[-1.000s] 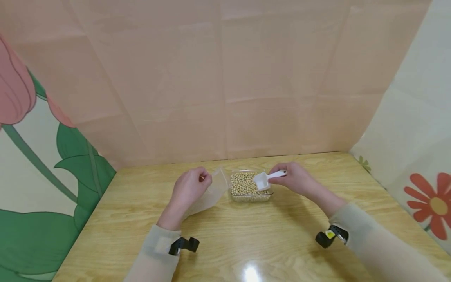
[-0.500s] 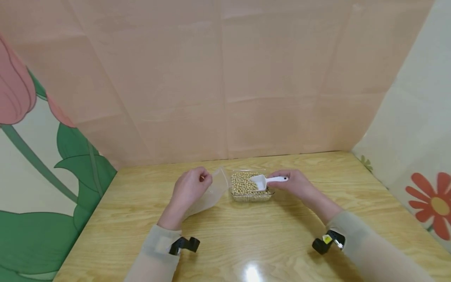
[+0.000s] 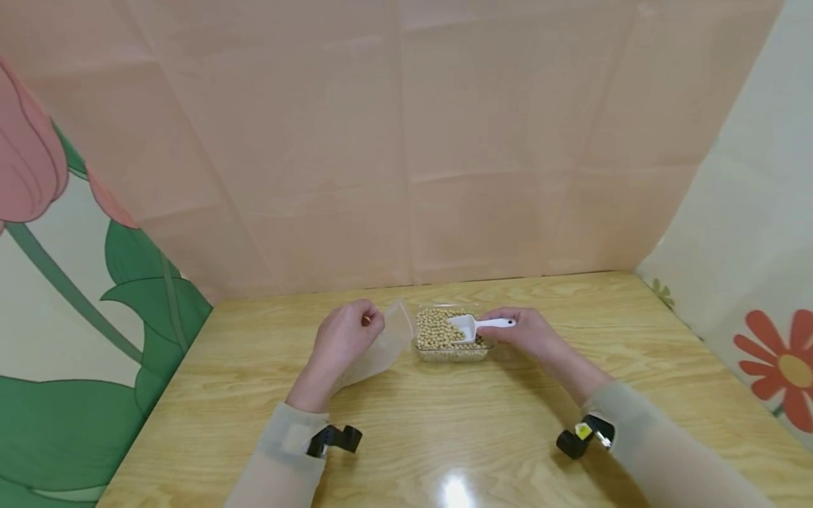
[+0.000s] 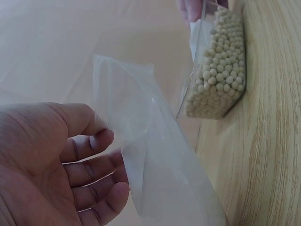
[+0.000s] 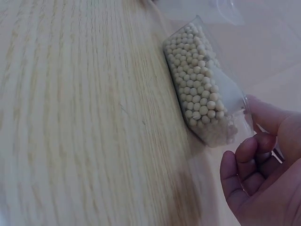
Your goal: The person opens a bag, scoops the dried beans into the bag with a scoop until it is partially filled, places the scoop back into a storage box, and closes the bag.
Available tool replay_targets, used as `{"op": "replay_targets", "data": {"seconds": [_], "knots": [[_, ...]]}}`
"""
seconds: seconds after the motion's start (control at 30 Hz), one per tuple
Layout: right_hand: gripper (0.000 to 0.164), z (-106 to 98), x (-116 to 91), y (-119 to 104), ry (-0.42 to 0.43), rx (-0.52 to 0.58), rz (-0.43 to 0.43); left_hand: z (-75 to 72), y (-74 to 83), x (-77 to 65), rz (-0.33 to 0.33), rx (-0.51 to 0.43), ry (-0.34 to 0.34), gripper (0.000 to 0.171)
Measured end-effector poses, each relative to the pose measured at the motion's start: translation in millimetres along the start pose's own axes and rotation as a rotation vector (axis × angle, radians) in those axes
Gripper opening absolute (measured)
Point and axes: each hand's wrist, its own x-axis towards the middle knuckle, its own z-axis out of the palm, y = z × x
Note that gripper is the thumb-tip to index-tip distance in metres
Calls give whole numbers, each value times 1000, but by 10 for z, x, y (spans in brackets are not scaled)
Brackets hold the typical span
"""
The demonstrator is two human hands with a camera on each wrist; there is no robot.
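Note:
A clear rectangular container point(image 3: 452, 355) filled with pale round beans point(image 3: 435, 329) stands on the table. My right hand point(image 3: 524, 330) pinches the handle of a white scoop point(image 3: 465, 328), whose bowl sits down among the beans at the container's right side. Left of the container, my left hand point(image 3: 346, 337) pinches the upper edge of a translucent plastic bag point(image 3: 384, 347) between thumb and forefinger. In the left wrist view the bag point(image 4: 155, 141) hangs with its mouth toward the container, and the other fingers curl loosely beside it. The bag's lower part is partly behind the hand.
The wood-grain table point(image 3: 406, 437) extends in front of both hands. A plain pinkish sheet point(image 3: 406, 155) rises behind it. Flower-printed panels stand at the left point(image 3: 70, 310) and right point(image 3: 749, 282). Each forearm carries a black wrist camera.
My right hand has lowered the scoop and moved it slightly left, so its bowl now sits deeper in the beans. The left hand and the bag have stayed nearly still.

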Motion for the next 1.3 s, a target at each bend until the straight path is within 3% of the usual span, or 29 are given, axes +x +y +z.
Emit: {"op": "replay_targets", "data": {"seconds": [0.73, 1.1, 1.3], "knots": [[51, 121, 6, 131, 14, 188, 52, 12, 6, -7, 5, -1, 1, 15], [53, 96, -24, 114, 49, 225, 62, 43, 28, -6, 2, 14, 1, 16], [49, 65, -31, 105, 43, 335, 63, 46, 56, -15, 13, 13, 16, 15]]}}
